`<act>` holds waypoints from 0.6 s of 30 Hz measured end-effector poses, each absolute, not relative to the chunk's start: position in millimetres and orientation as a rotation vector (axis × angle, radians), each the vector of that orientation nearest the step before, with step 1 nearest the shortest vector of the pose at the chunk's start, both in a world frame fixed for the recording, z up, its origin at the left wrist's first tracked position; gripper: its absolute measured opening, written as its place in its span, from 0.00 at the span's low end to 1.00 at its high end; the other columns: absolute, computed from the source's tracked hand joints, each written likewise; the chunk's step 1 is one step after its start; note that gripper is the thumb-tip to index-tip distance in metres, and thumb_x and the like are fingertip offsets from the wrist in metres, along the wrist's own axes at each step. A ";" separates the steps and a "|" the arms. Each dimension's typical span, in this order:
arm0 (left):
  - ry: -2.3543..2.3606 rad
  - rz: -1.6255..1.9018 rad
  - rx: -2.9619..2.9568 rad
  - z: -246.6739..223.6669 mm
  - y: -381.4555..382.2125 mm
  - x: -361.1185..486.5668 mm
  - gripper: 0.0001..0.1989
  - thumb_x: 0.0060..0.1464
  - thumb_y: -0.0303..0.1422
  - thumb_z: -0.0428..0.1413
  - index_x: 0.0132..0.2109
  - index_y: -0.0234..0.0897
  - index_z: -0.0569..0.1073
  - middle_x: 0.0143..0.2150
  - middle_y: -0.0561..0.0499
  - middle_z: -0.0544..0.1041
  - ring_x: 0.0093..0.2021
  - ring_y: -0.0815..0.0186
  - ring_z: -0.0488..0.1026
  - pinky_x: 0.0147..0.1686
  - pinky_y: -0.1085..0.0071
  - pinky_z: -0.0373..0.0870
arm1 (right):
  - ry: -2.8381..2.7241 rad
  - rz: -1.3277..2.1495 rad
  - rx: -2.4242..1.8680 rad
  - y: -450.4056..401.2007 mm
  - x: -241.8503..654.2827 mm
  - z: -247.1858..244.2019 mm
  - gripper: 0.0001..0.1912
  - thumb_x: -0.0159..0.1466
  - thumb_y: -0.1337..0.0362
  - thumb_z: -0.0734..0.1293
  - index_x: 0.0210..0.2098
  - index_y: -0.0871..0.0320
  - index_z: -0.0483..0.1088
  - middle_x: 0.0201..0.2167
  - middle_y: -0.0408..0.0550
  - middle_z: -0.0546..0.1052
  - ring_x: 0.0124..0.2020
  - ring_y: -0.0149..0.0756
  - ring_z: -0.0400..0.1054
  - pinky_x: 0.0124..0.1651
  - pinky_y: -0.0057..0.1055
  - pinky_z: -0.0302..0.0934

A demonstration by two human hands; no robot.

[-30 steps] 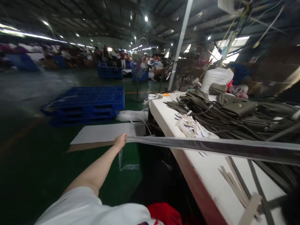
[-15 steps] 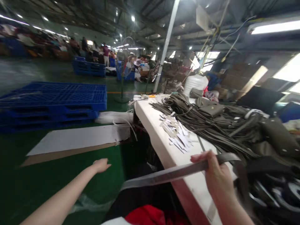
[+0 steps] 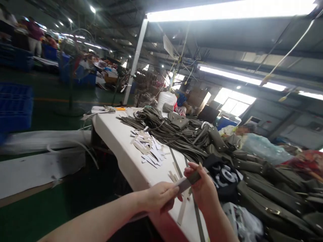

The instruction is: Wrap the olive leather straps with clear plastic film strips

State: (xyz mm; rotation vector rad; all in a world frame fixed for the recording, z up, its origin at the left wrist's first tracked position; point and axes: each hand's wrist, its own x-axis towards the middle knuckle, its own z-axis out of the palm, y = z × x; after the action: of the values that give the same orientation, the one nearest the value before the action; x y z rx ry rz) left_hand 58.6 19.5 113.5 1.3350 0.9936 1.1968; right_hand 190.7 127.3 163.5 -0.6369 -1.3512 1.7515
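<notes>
A flat grey strap (image 3: 185, 184) runs between my two hands above the near end of a white table (image 3: 131, 159). My left hand (image 3: 163, 195) is closed round it, thumb on top. Just ahead, my right hand (image 3: 200, 181) grips the strap between thumb and fingers. Part of the strap hangs below my left wrist. Scraps of white and beige paper (image 3: 148, 148) lie on the table beyond my hands. Behind them spreads a heap of dark olive straps (image 3: 174, 132). More long strips lie on the tabletop under my right hand.
Dark olive bags (image 3: 272, 198) with metal fittings are piled at the right, beside a black cloth with white lettering (image 3: 223, 174). A white foam roll (image 3: 167, 100) stands at the far end. On the floor at left lie white sheets (image 3: 42, 171) and a blue pallet (image 3: 15, 107).
My view has swung to the right. My left hand, earlier out over the floor, has come across to the table and taken hold of the strap beside my right hand.
</notes>
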 end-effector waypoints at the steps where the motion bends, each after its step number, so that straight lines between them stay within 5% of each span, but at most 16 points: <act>1: 0.983 1.215 1.318 110.4 22.1 61.0 0.36 0.56 0.63 0.42 0.41 0.32 0.72 0.18 0.58 0.63 0.15 0.74 0.58 0.17 0.78 0.55 | -1.329 1.759 -0.635 135.2 197.1 168.1 0.21 0.58 0.46 0.71 0.38 0.58 0.78 0.31 0.50 0.81 0.36 0.39 0.74 0.45 0.35 0.68; 7: 1.021 1.214 1.242 109.7 26.7 62.4 0.38 0.56 0.63 0.40 0.46 0.31 0.72 0.18 0.58 0.63 0.15 0.73 0.57 0.17 0.77 0.56 | -1.617 1.803 -0.603 143.7 209.2 177.3 0.27 0.60 0.41 0.67 0.43 0.58 0.79 0.41 0.56 0.81 0.47 0.47 0.72 0.53 0.42 0.62; 11: 1.049 1.228 1.254 114.3 24.8 59.5 0.38 0.58 0.62 0.40 0.48 0.29 0.72 0.18 0.58 0.63 0.15 0.73 0.57 0.17 0.77 0.55 | -1.811 1.869 -0.578 128.5 204.1 160.5 0.29 0.62 0.39 0.63 0.48 0.55 0.77 0.46 0.56 0.80 0.38 0.43 0.72 0.43 0.41 0.63; 18: 1.110 1.275 1.230 109.6 22.0 63.1 0.39 0.56 0.64 0.40 0.45 0.30 0.73 0.16 0.60 0.61 0.14 0.75 0.54 0.15 0.77 0.50 | -1.423 1.917 -0.606 149.6 200.2 167.0 0.20 0.54 0.48 0.74 0.39 0.56 0.79 0.31 0.47 0.80 0.33 0.37 0.71 0.39 0.34 0.65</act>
State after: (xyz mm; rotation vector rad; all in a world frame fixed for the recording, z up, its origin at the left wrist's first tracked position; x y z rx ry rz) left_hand 63.1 22.0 109.6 1.2302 1.1103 1.2750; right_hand 200.2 149.6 167.0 -0.6059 -1.4226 1.9174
